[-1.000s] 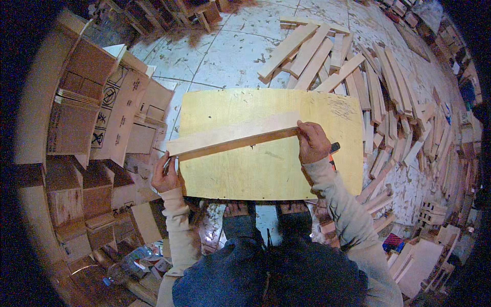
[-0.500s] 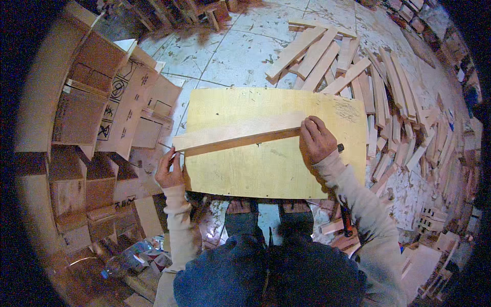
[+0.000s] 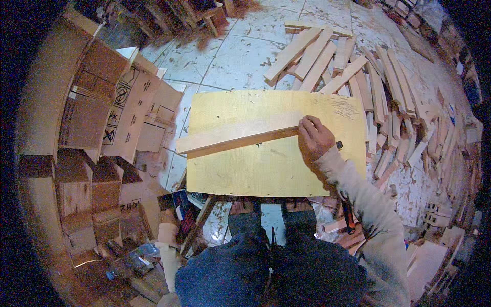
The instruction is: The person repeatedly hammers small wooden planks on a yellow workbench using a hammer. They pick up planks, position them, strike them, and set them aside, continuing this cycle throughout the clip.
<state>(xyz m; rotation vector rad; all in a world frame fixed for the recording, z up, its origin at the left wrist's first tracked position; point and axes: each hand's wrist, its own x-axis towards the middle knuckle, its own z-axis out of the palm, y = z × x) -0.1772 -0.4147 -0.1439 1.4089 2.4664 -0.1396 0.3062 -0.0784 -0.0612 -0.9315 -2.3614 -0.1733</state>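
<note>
A pale wooden board (image 3: 240,131) lies slantwise across a yellow plywood tabletop (image 3: 255,171), its left end reaching past the table's left edge. My right hand (image 3: 316,137) grips the board's right end, fingers on top and thumb at the near side. Down at the left, below the tabletop, my left hand (image 3: 168,214) is in shadow next to a dark object with blue and white parts (image 3: 181,205). Its fingers are too dark to make out, so whether it holds that object I cannot tell.
Cut wooden boards (image 3: 317,59) lie piled on the tiled floor beyond and right of the table. Cardboard boxes (image 3: 92,123) stand along the left, with a plastic bottle (image 3: 133,261) below. A tool with a dark and orange handle (image 3: 349,217) is at the table's near right.
My left hand has let go of the board's left end and dropped down toward me, below the table's left edge. My right hand stays on the board, which has barely shifted.
</note>
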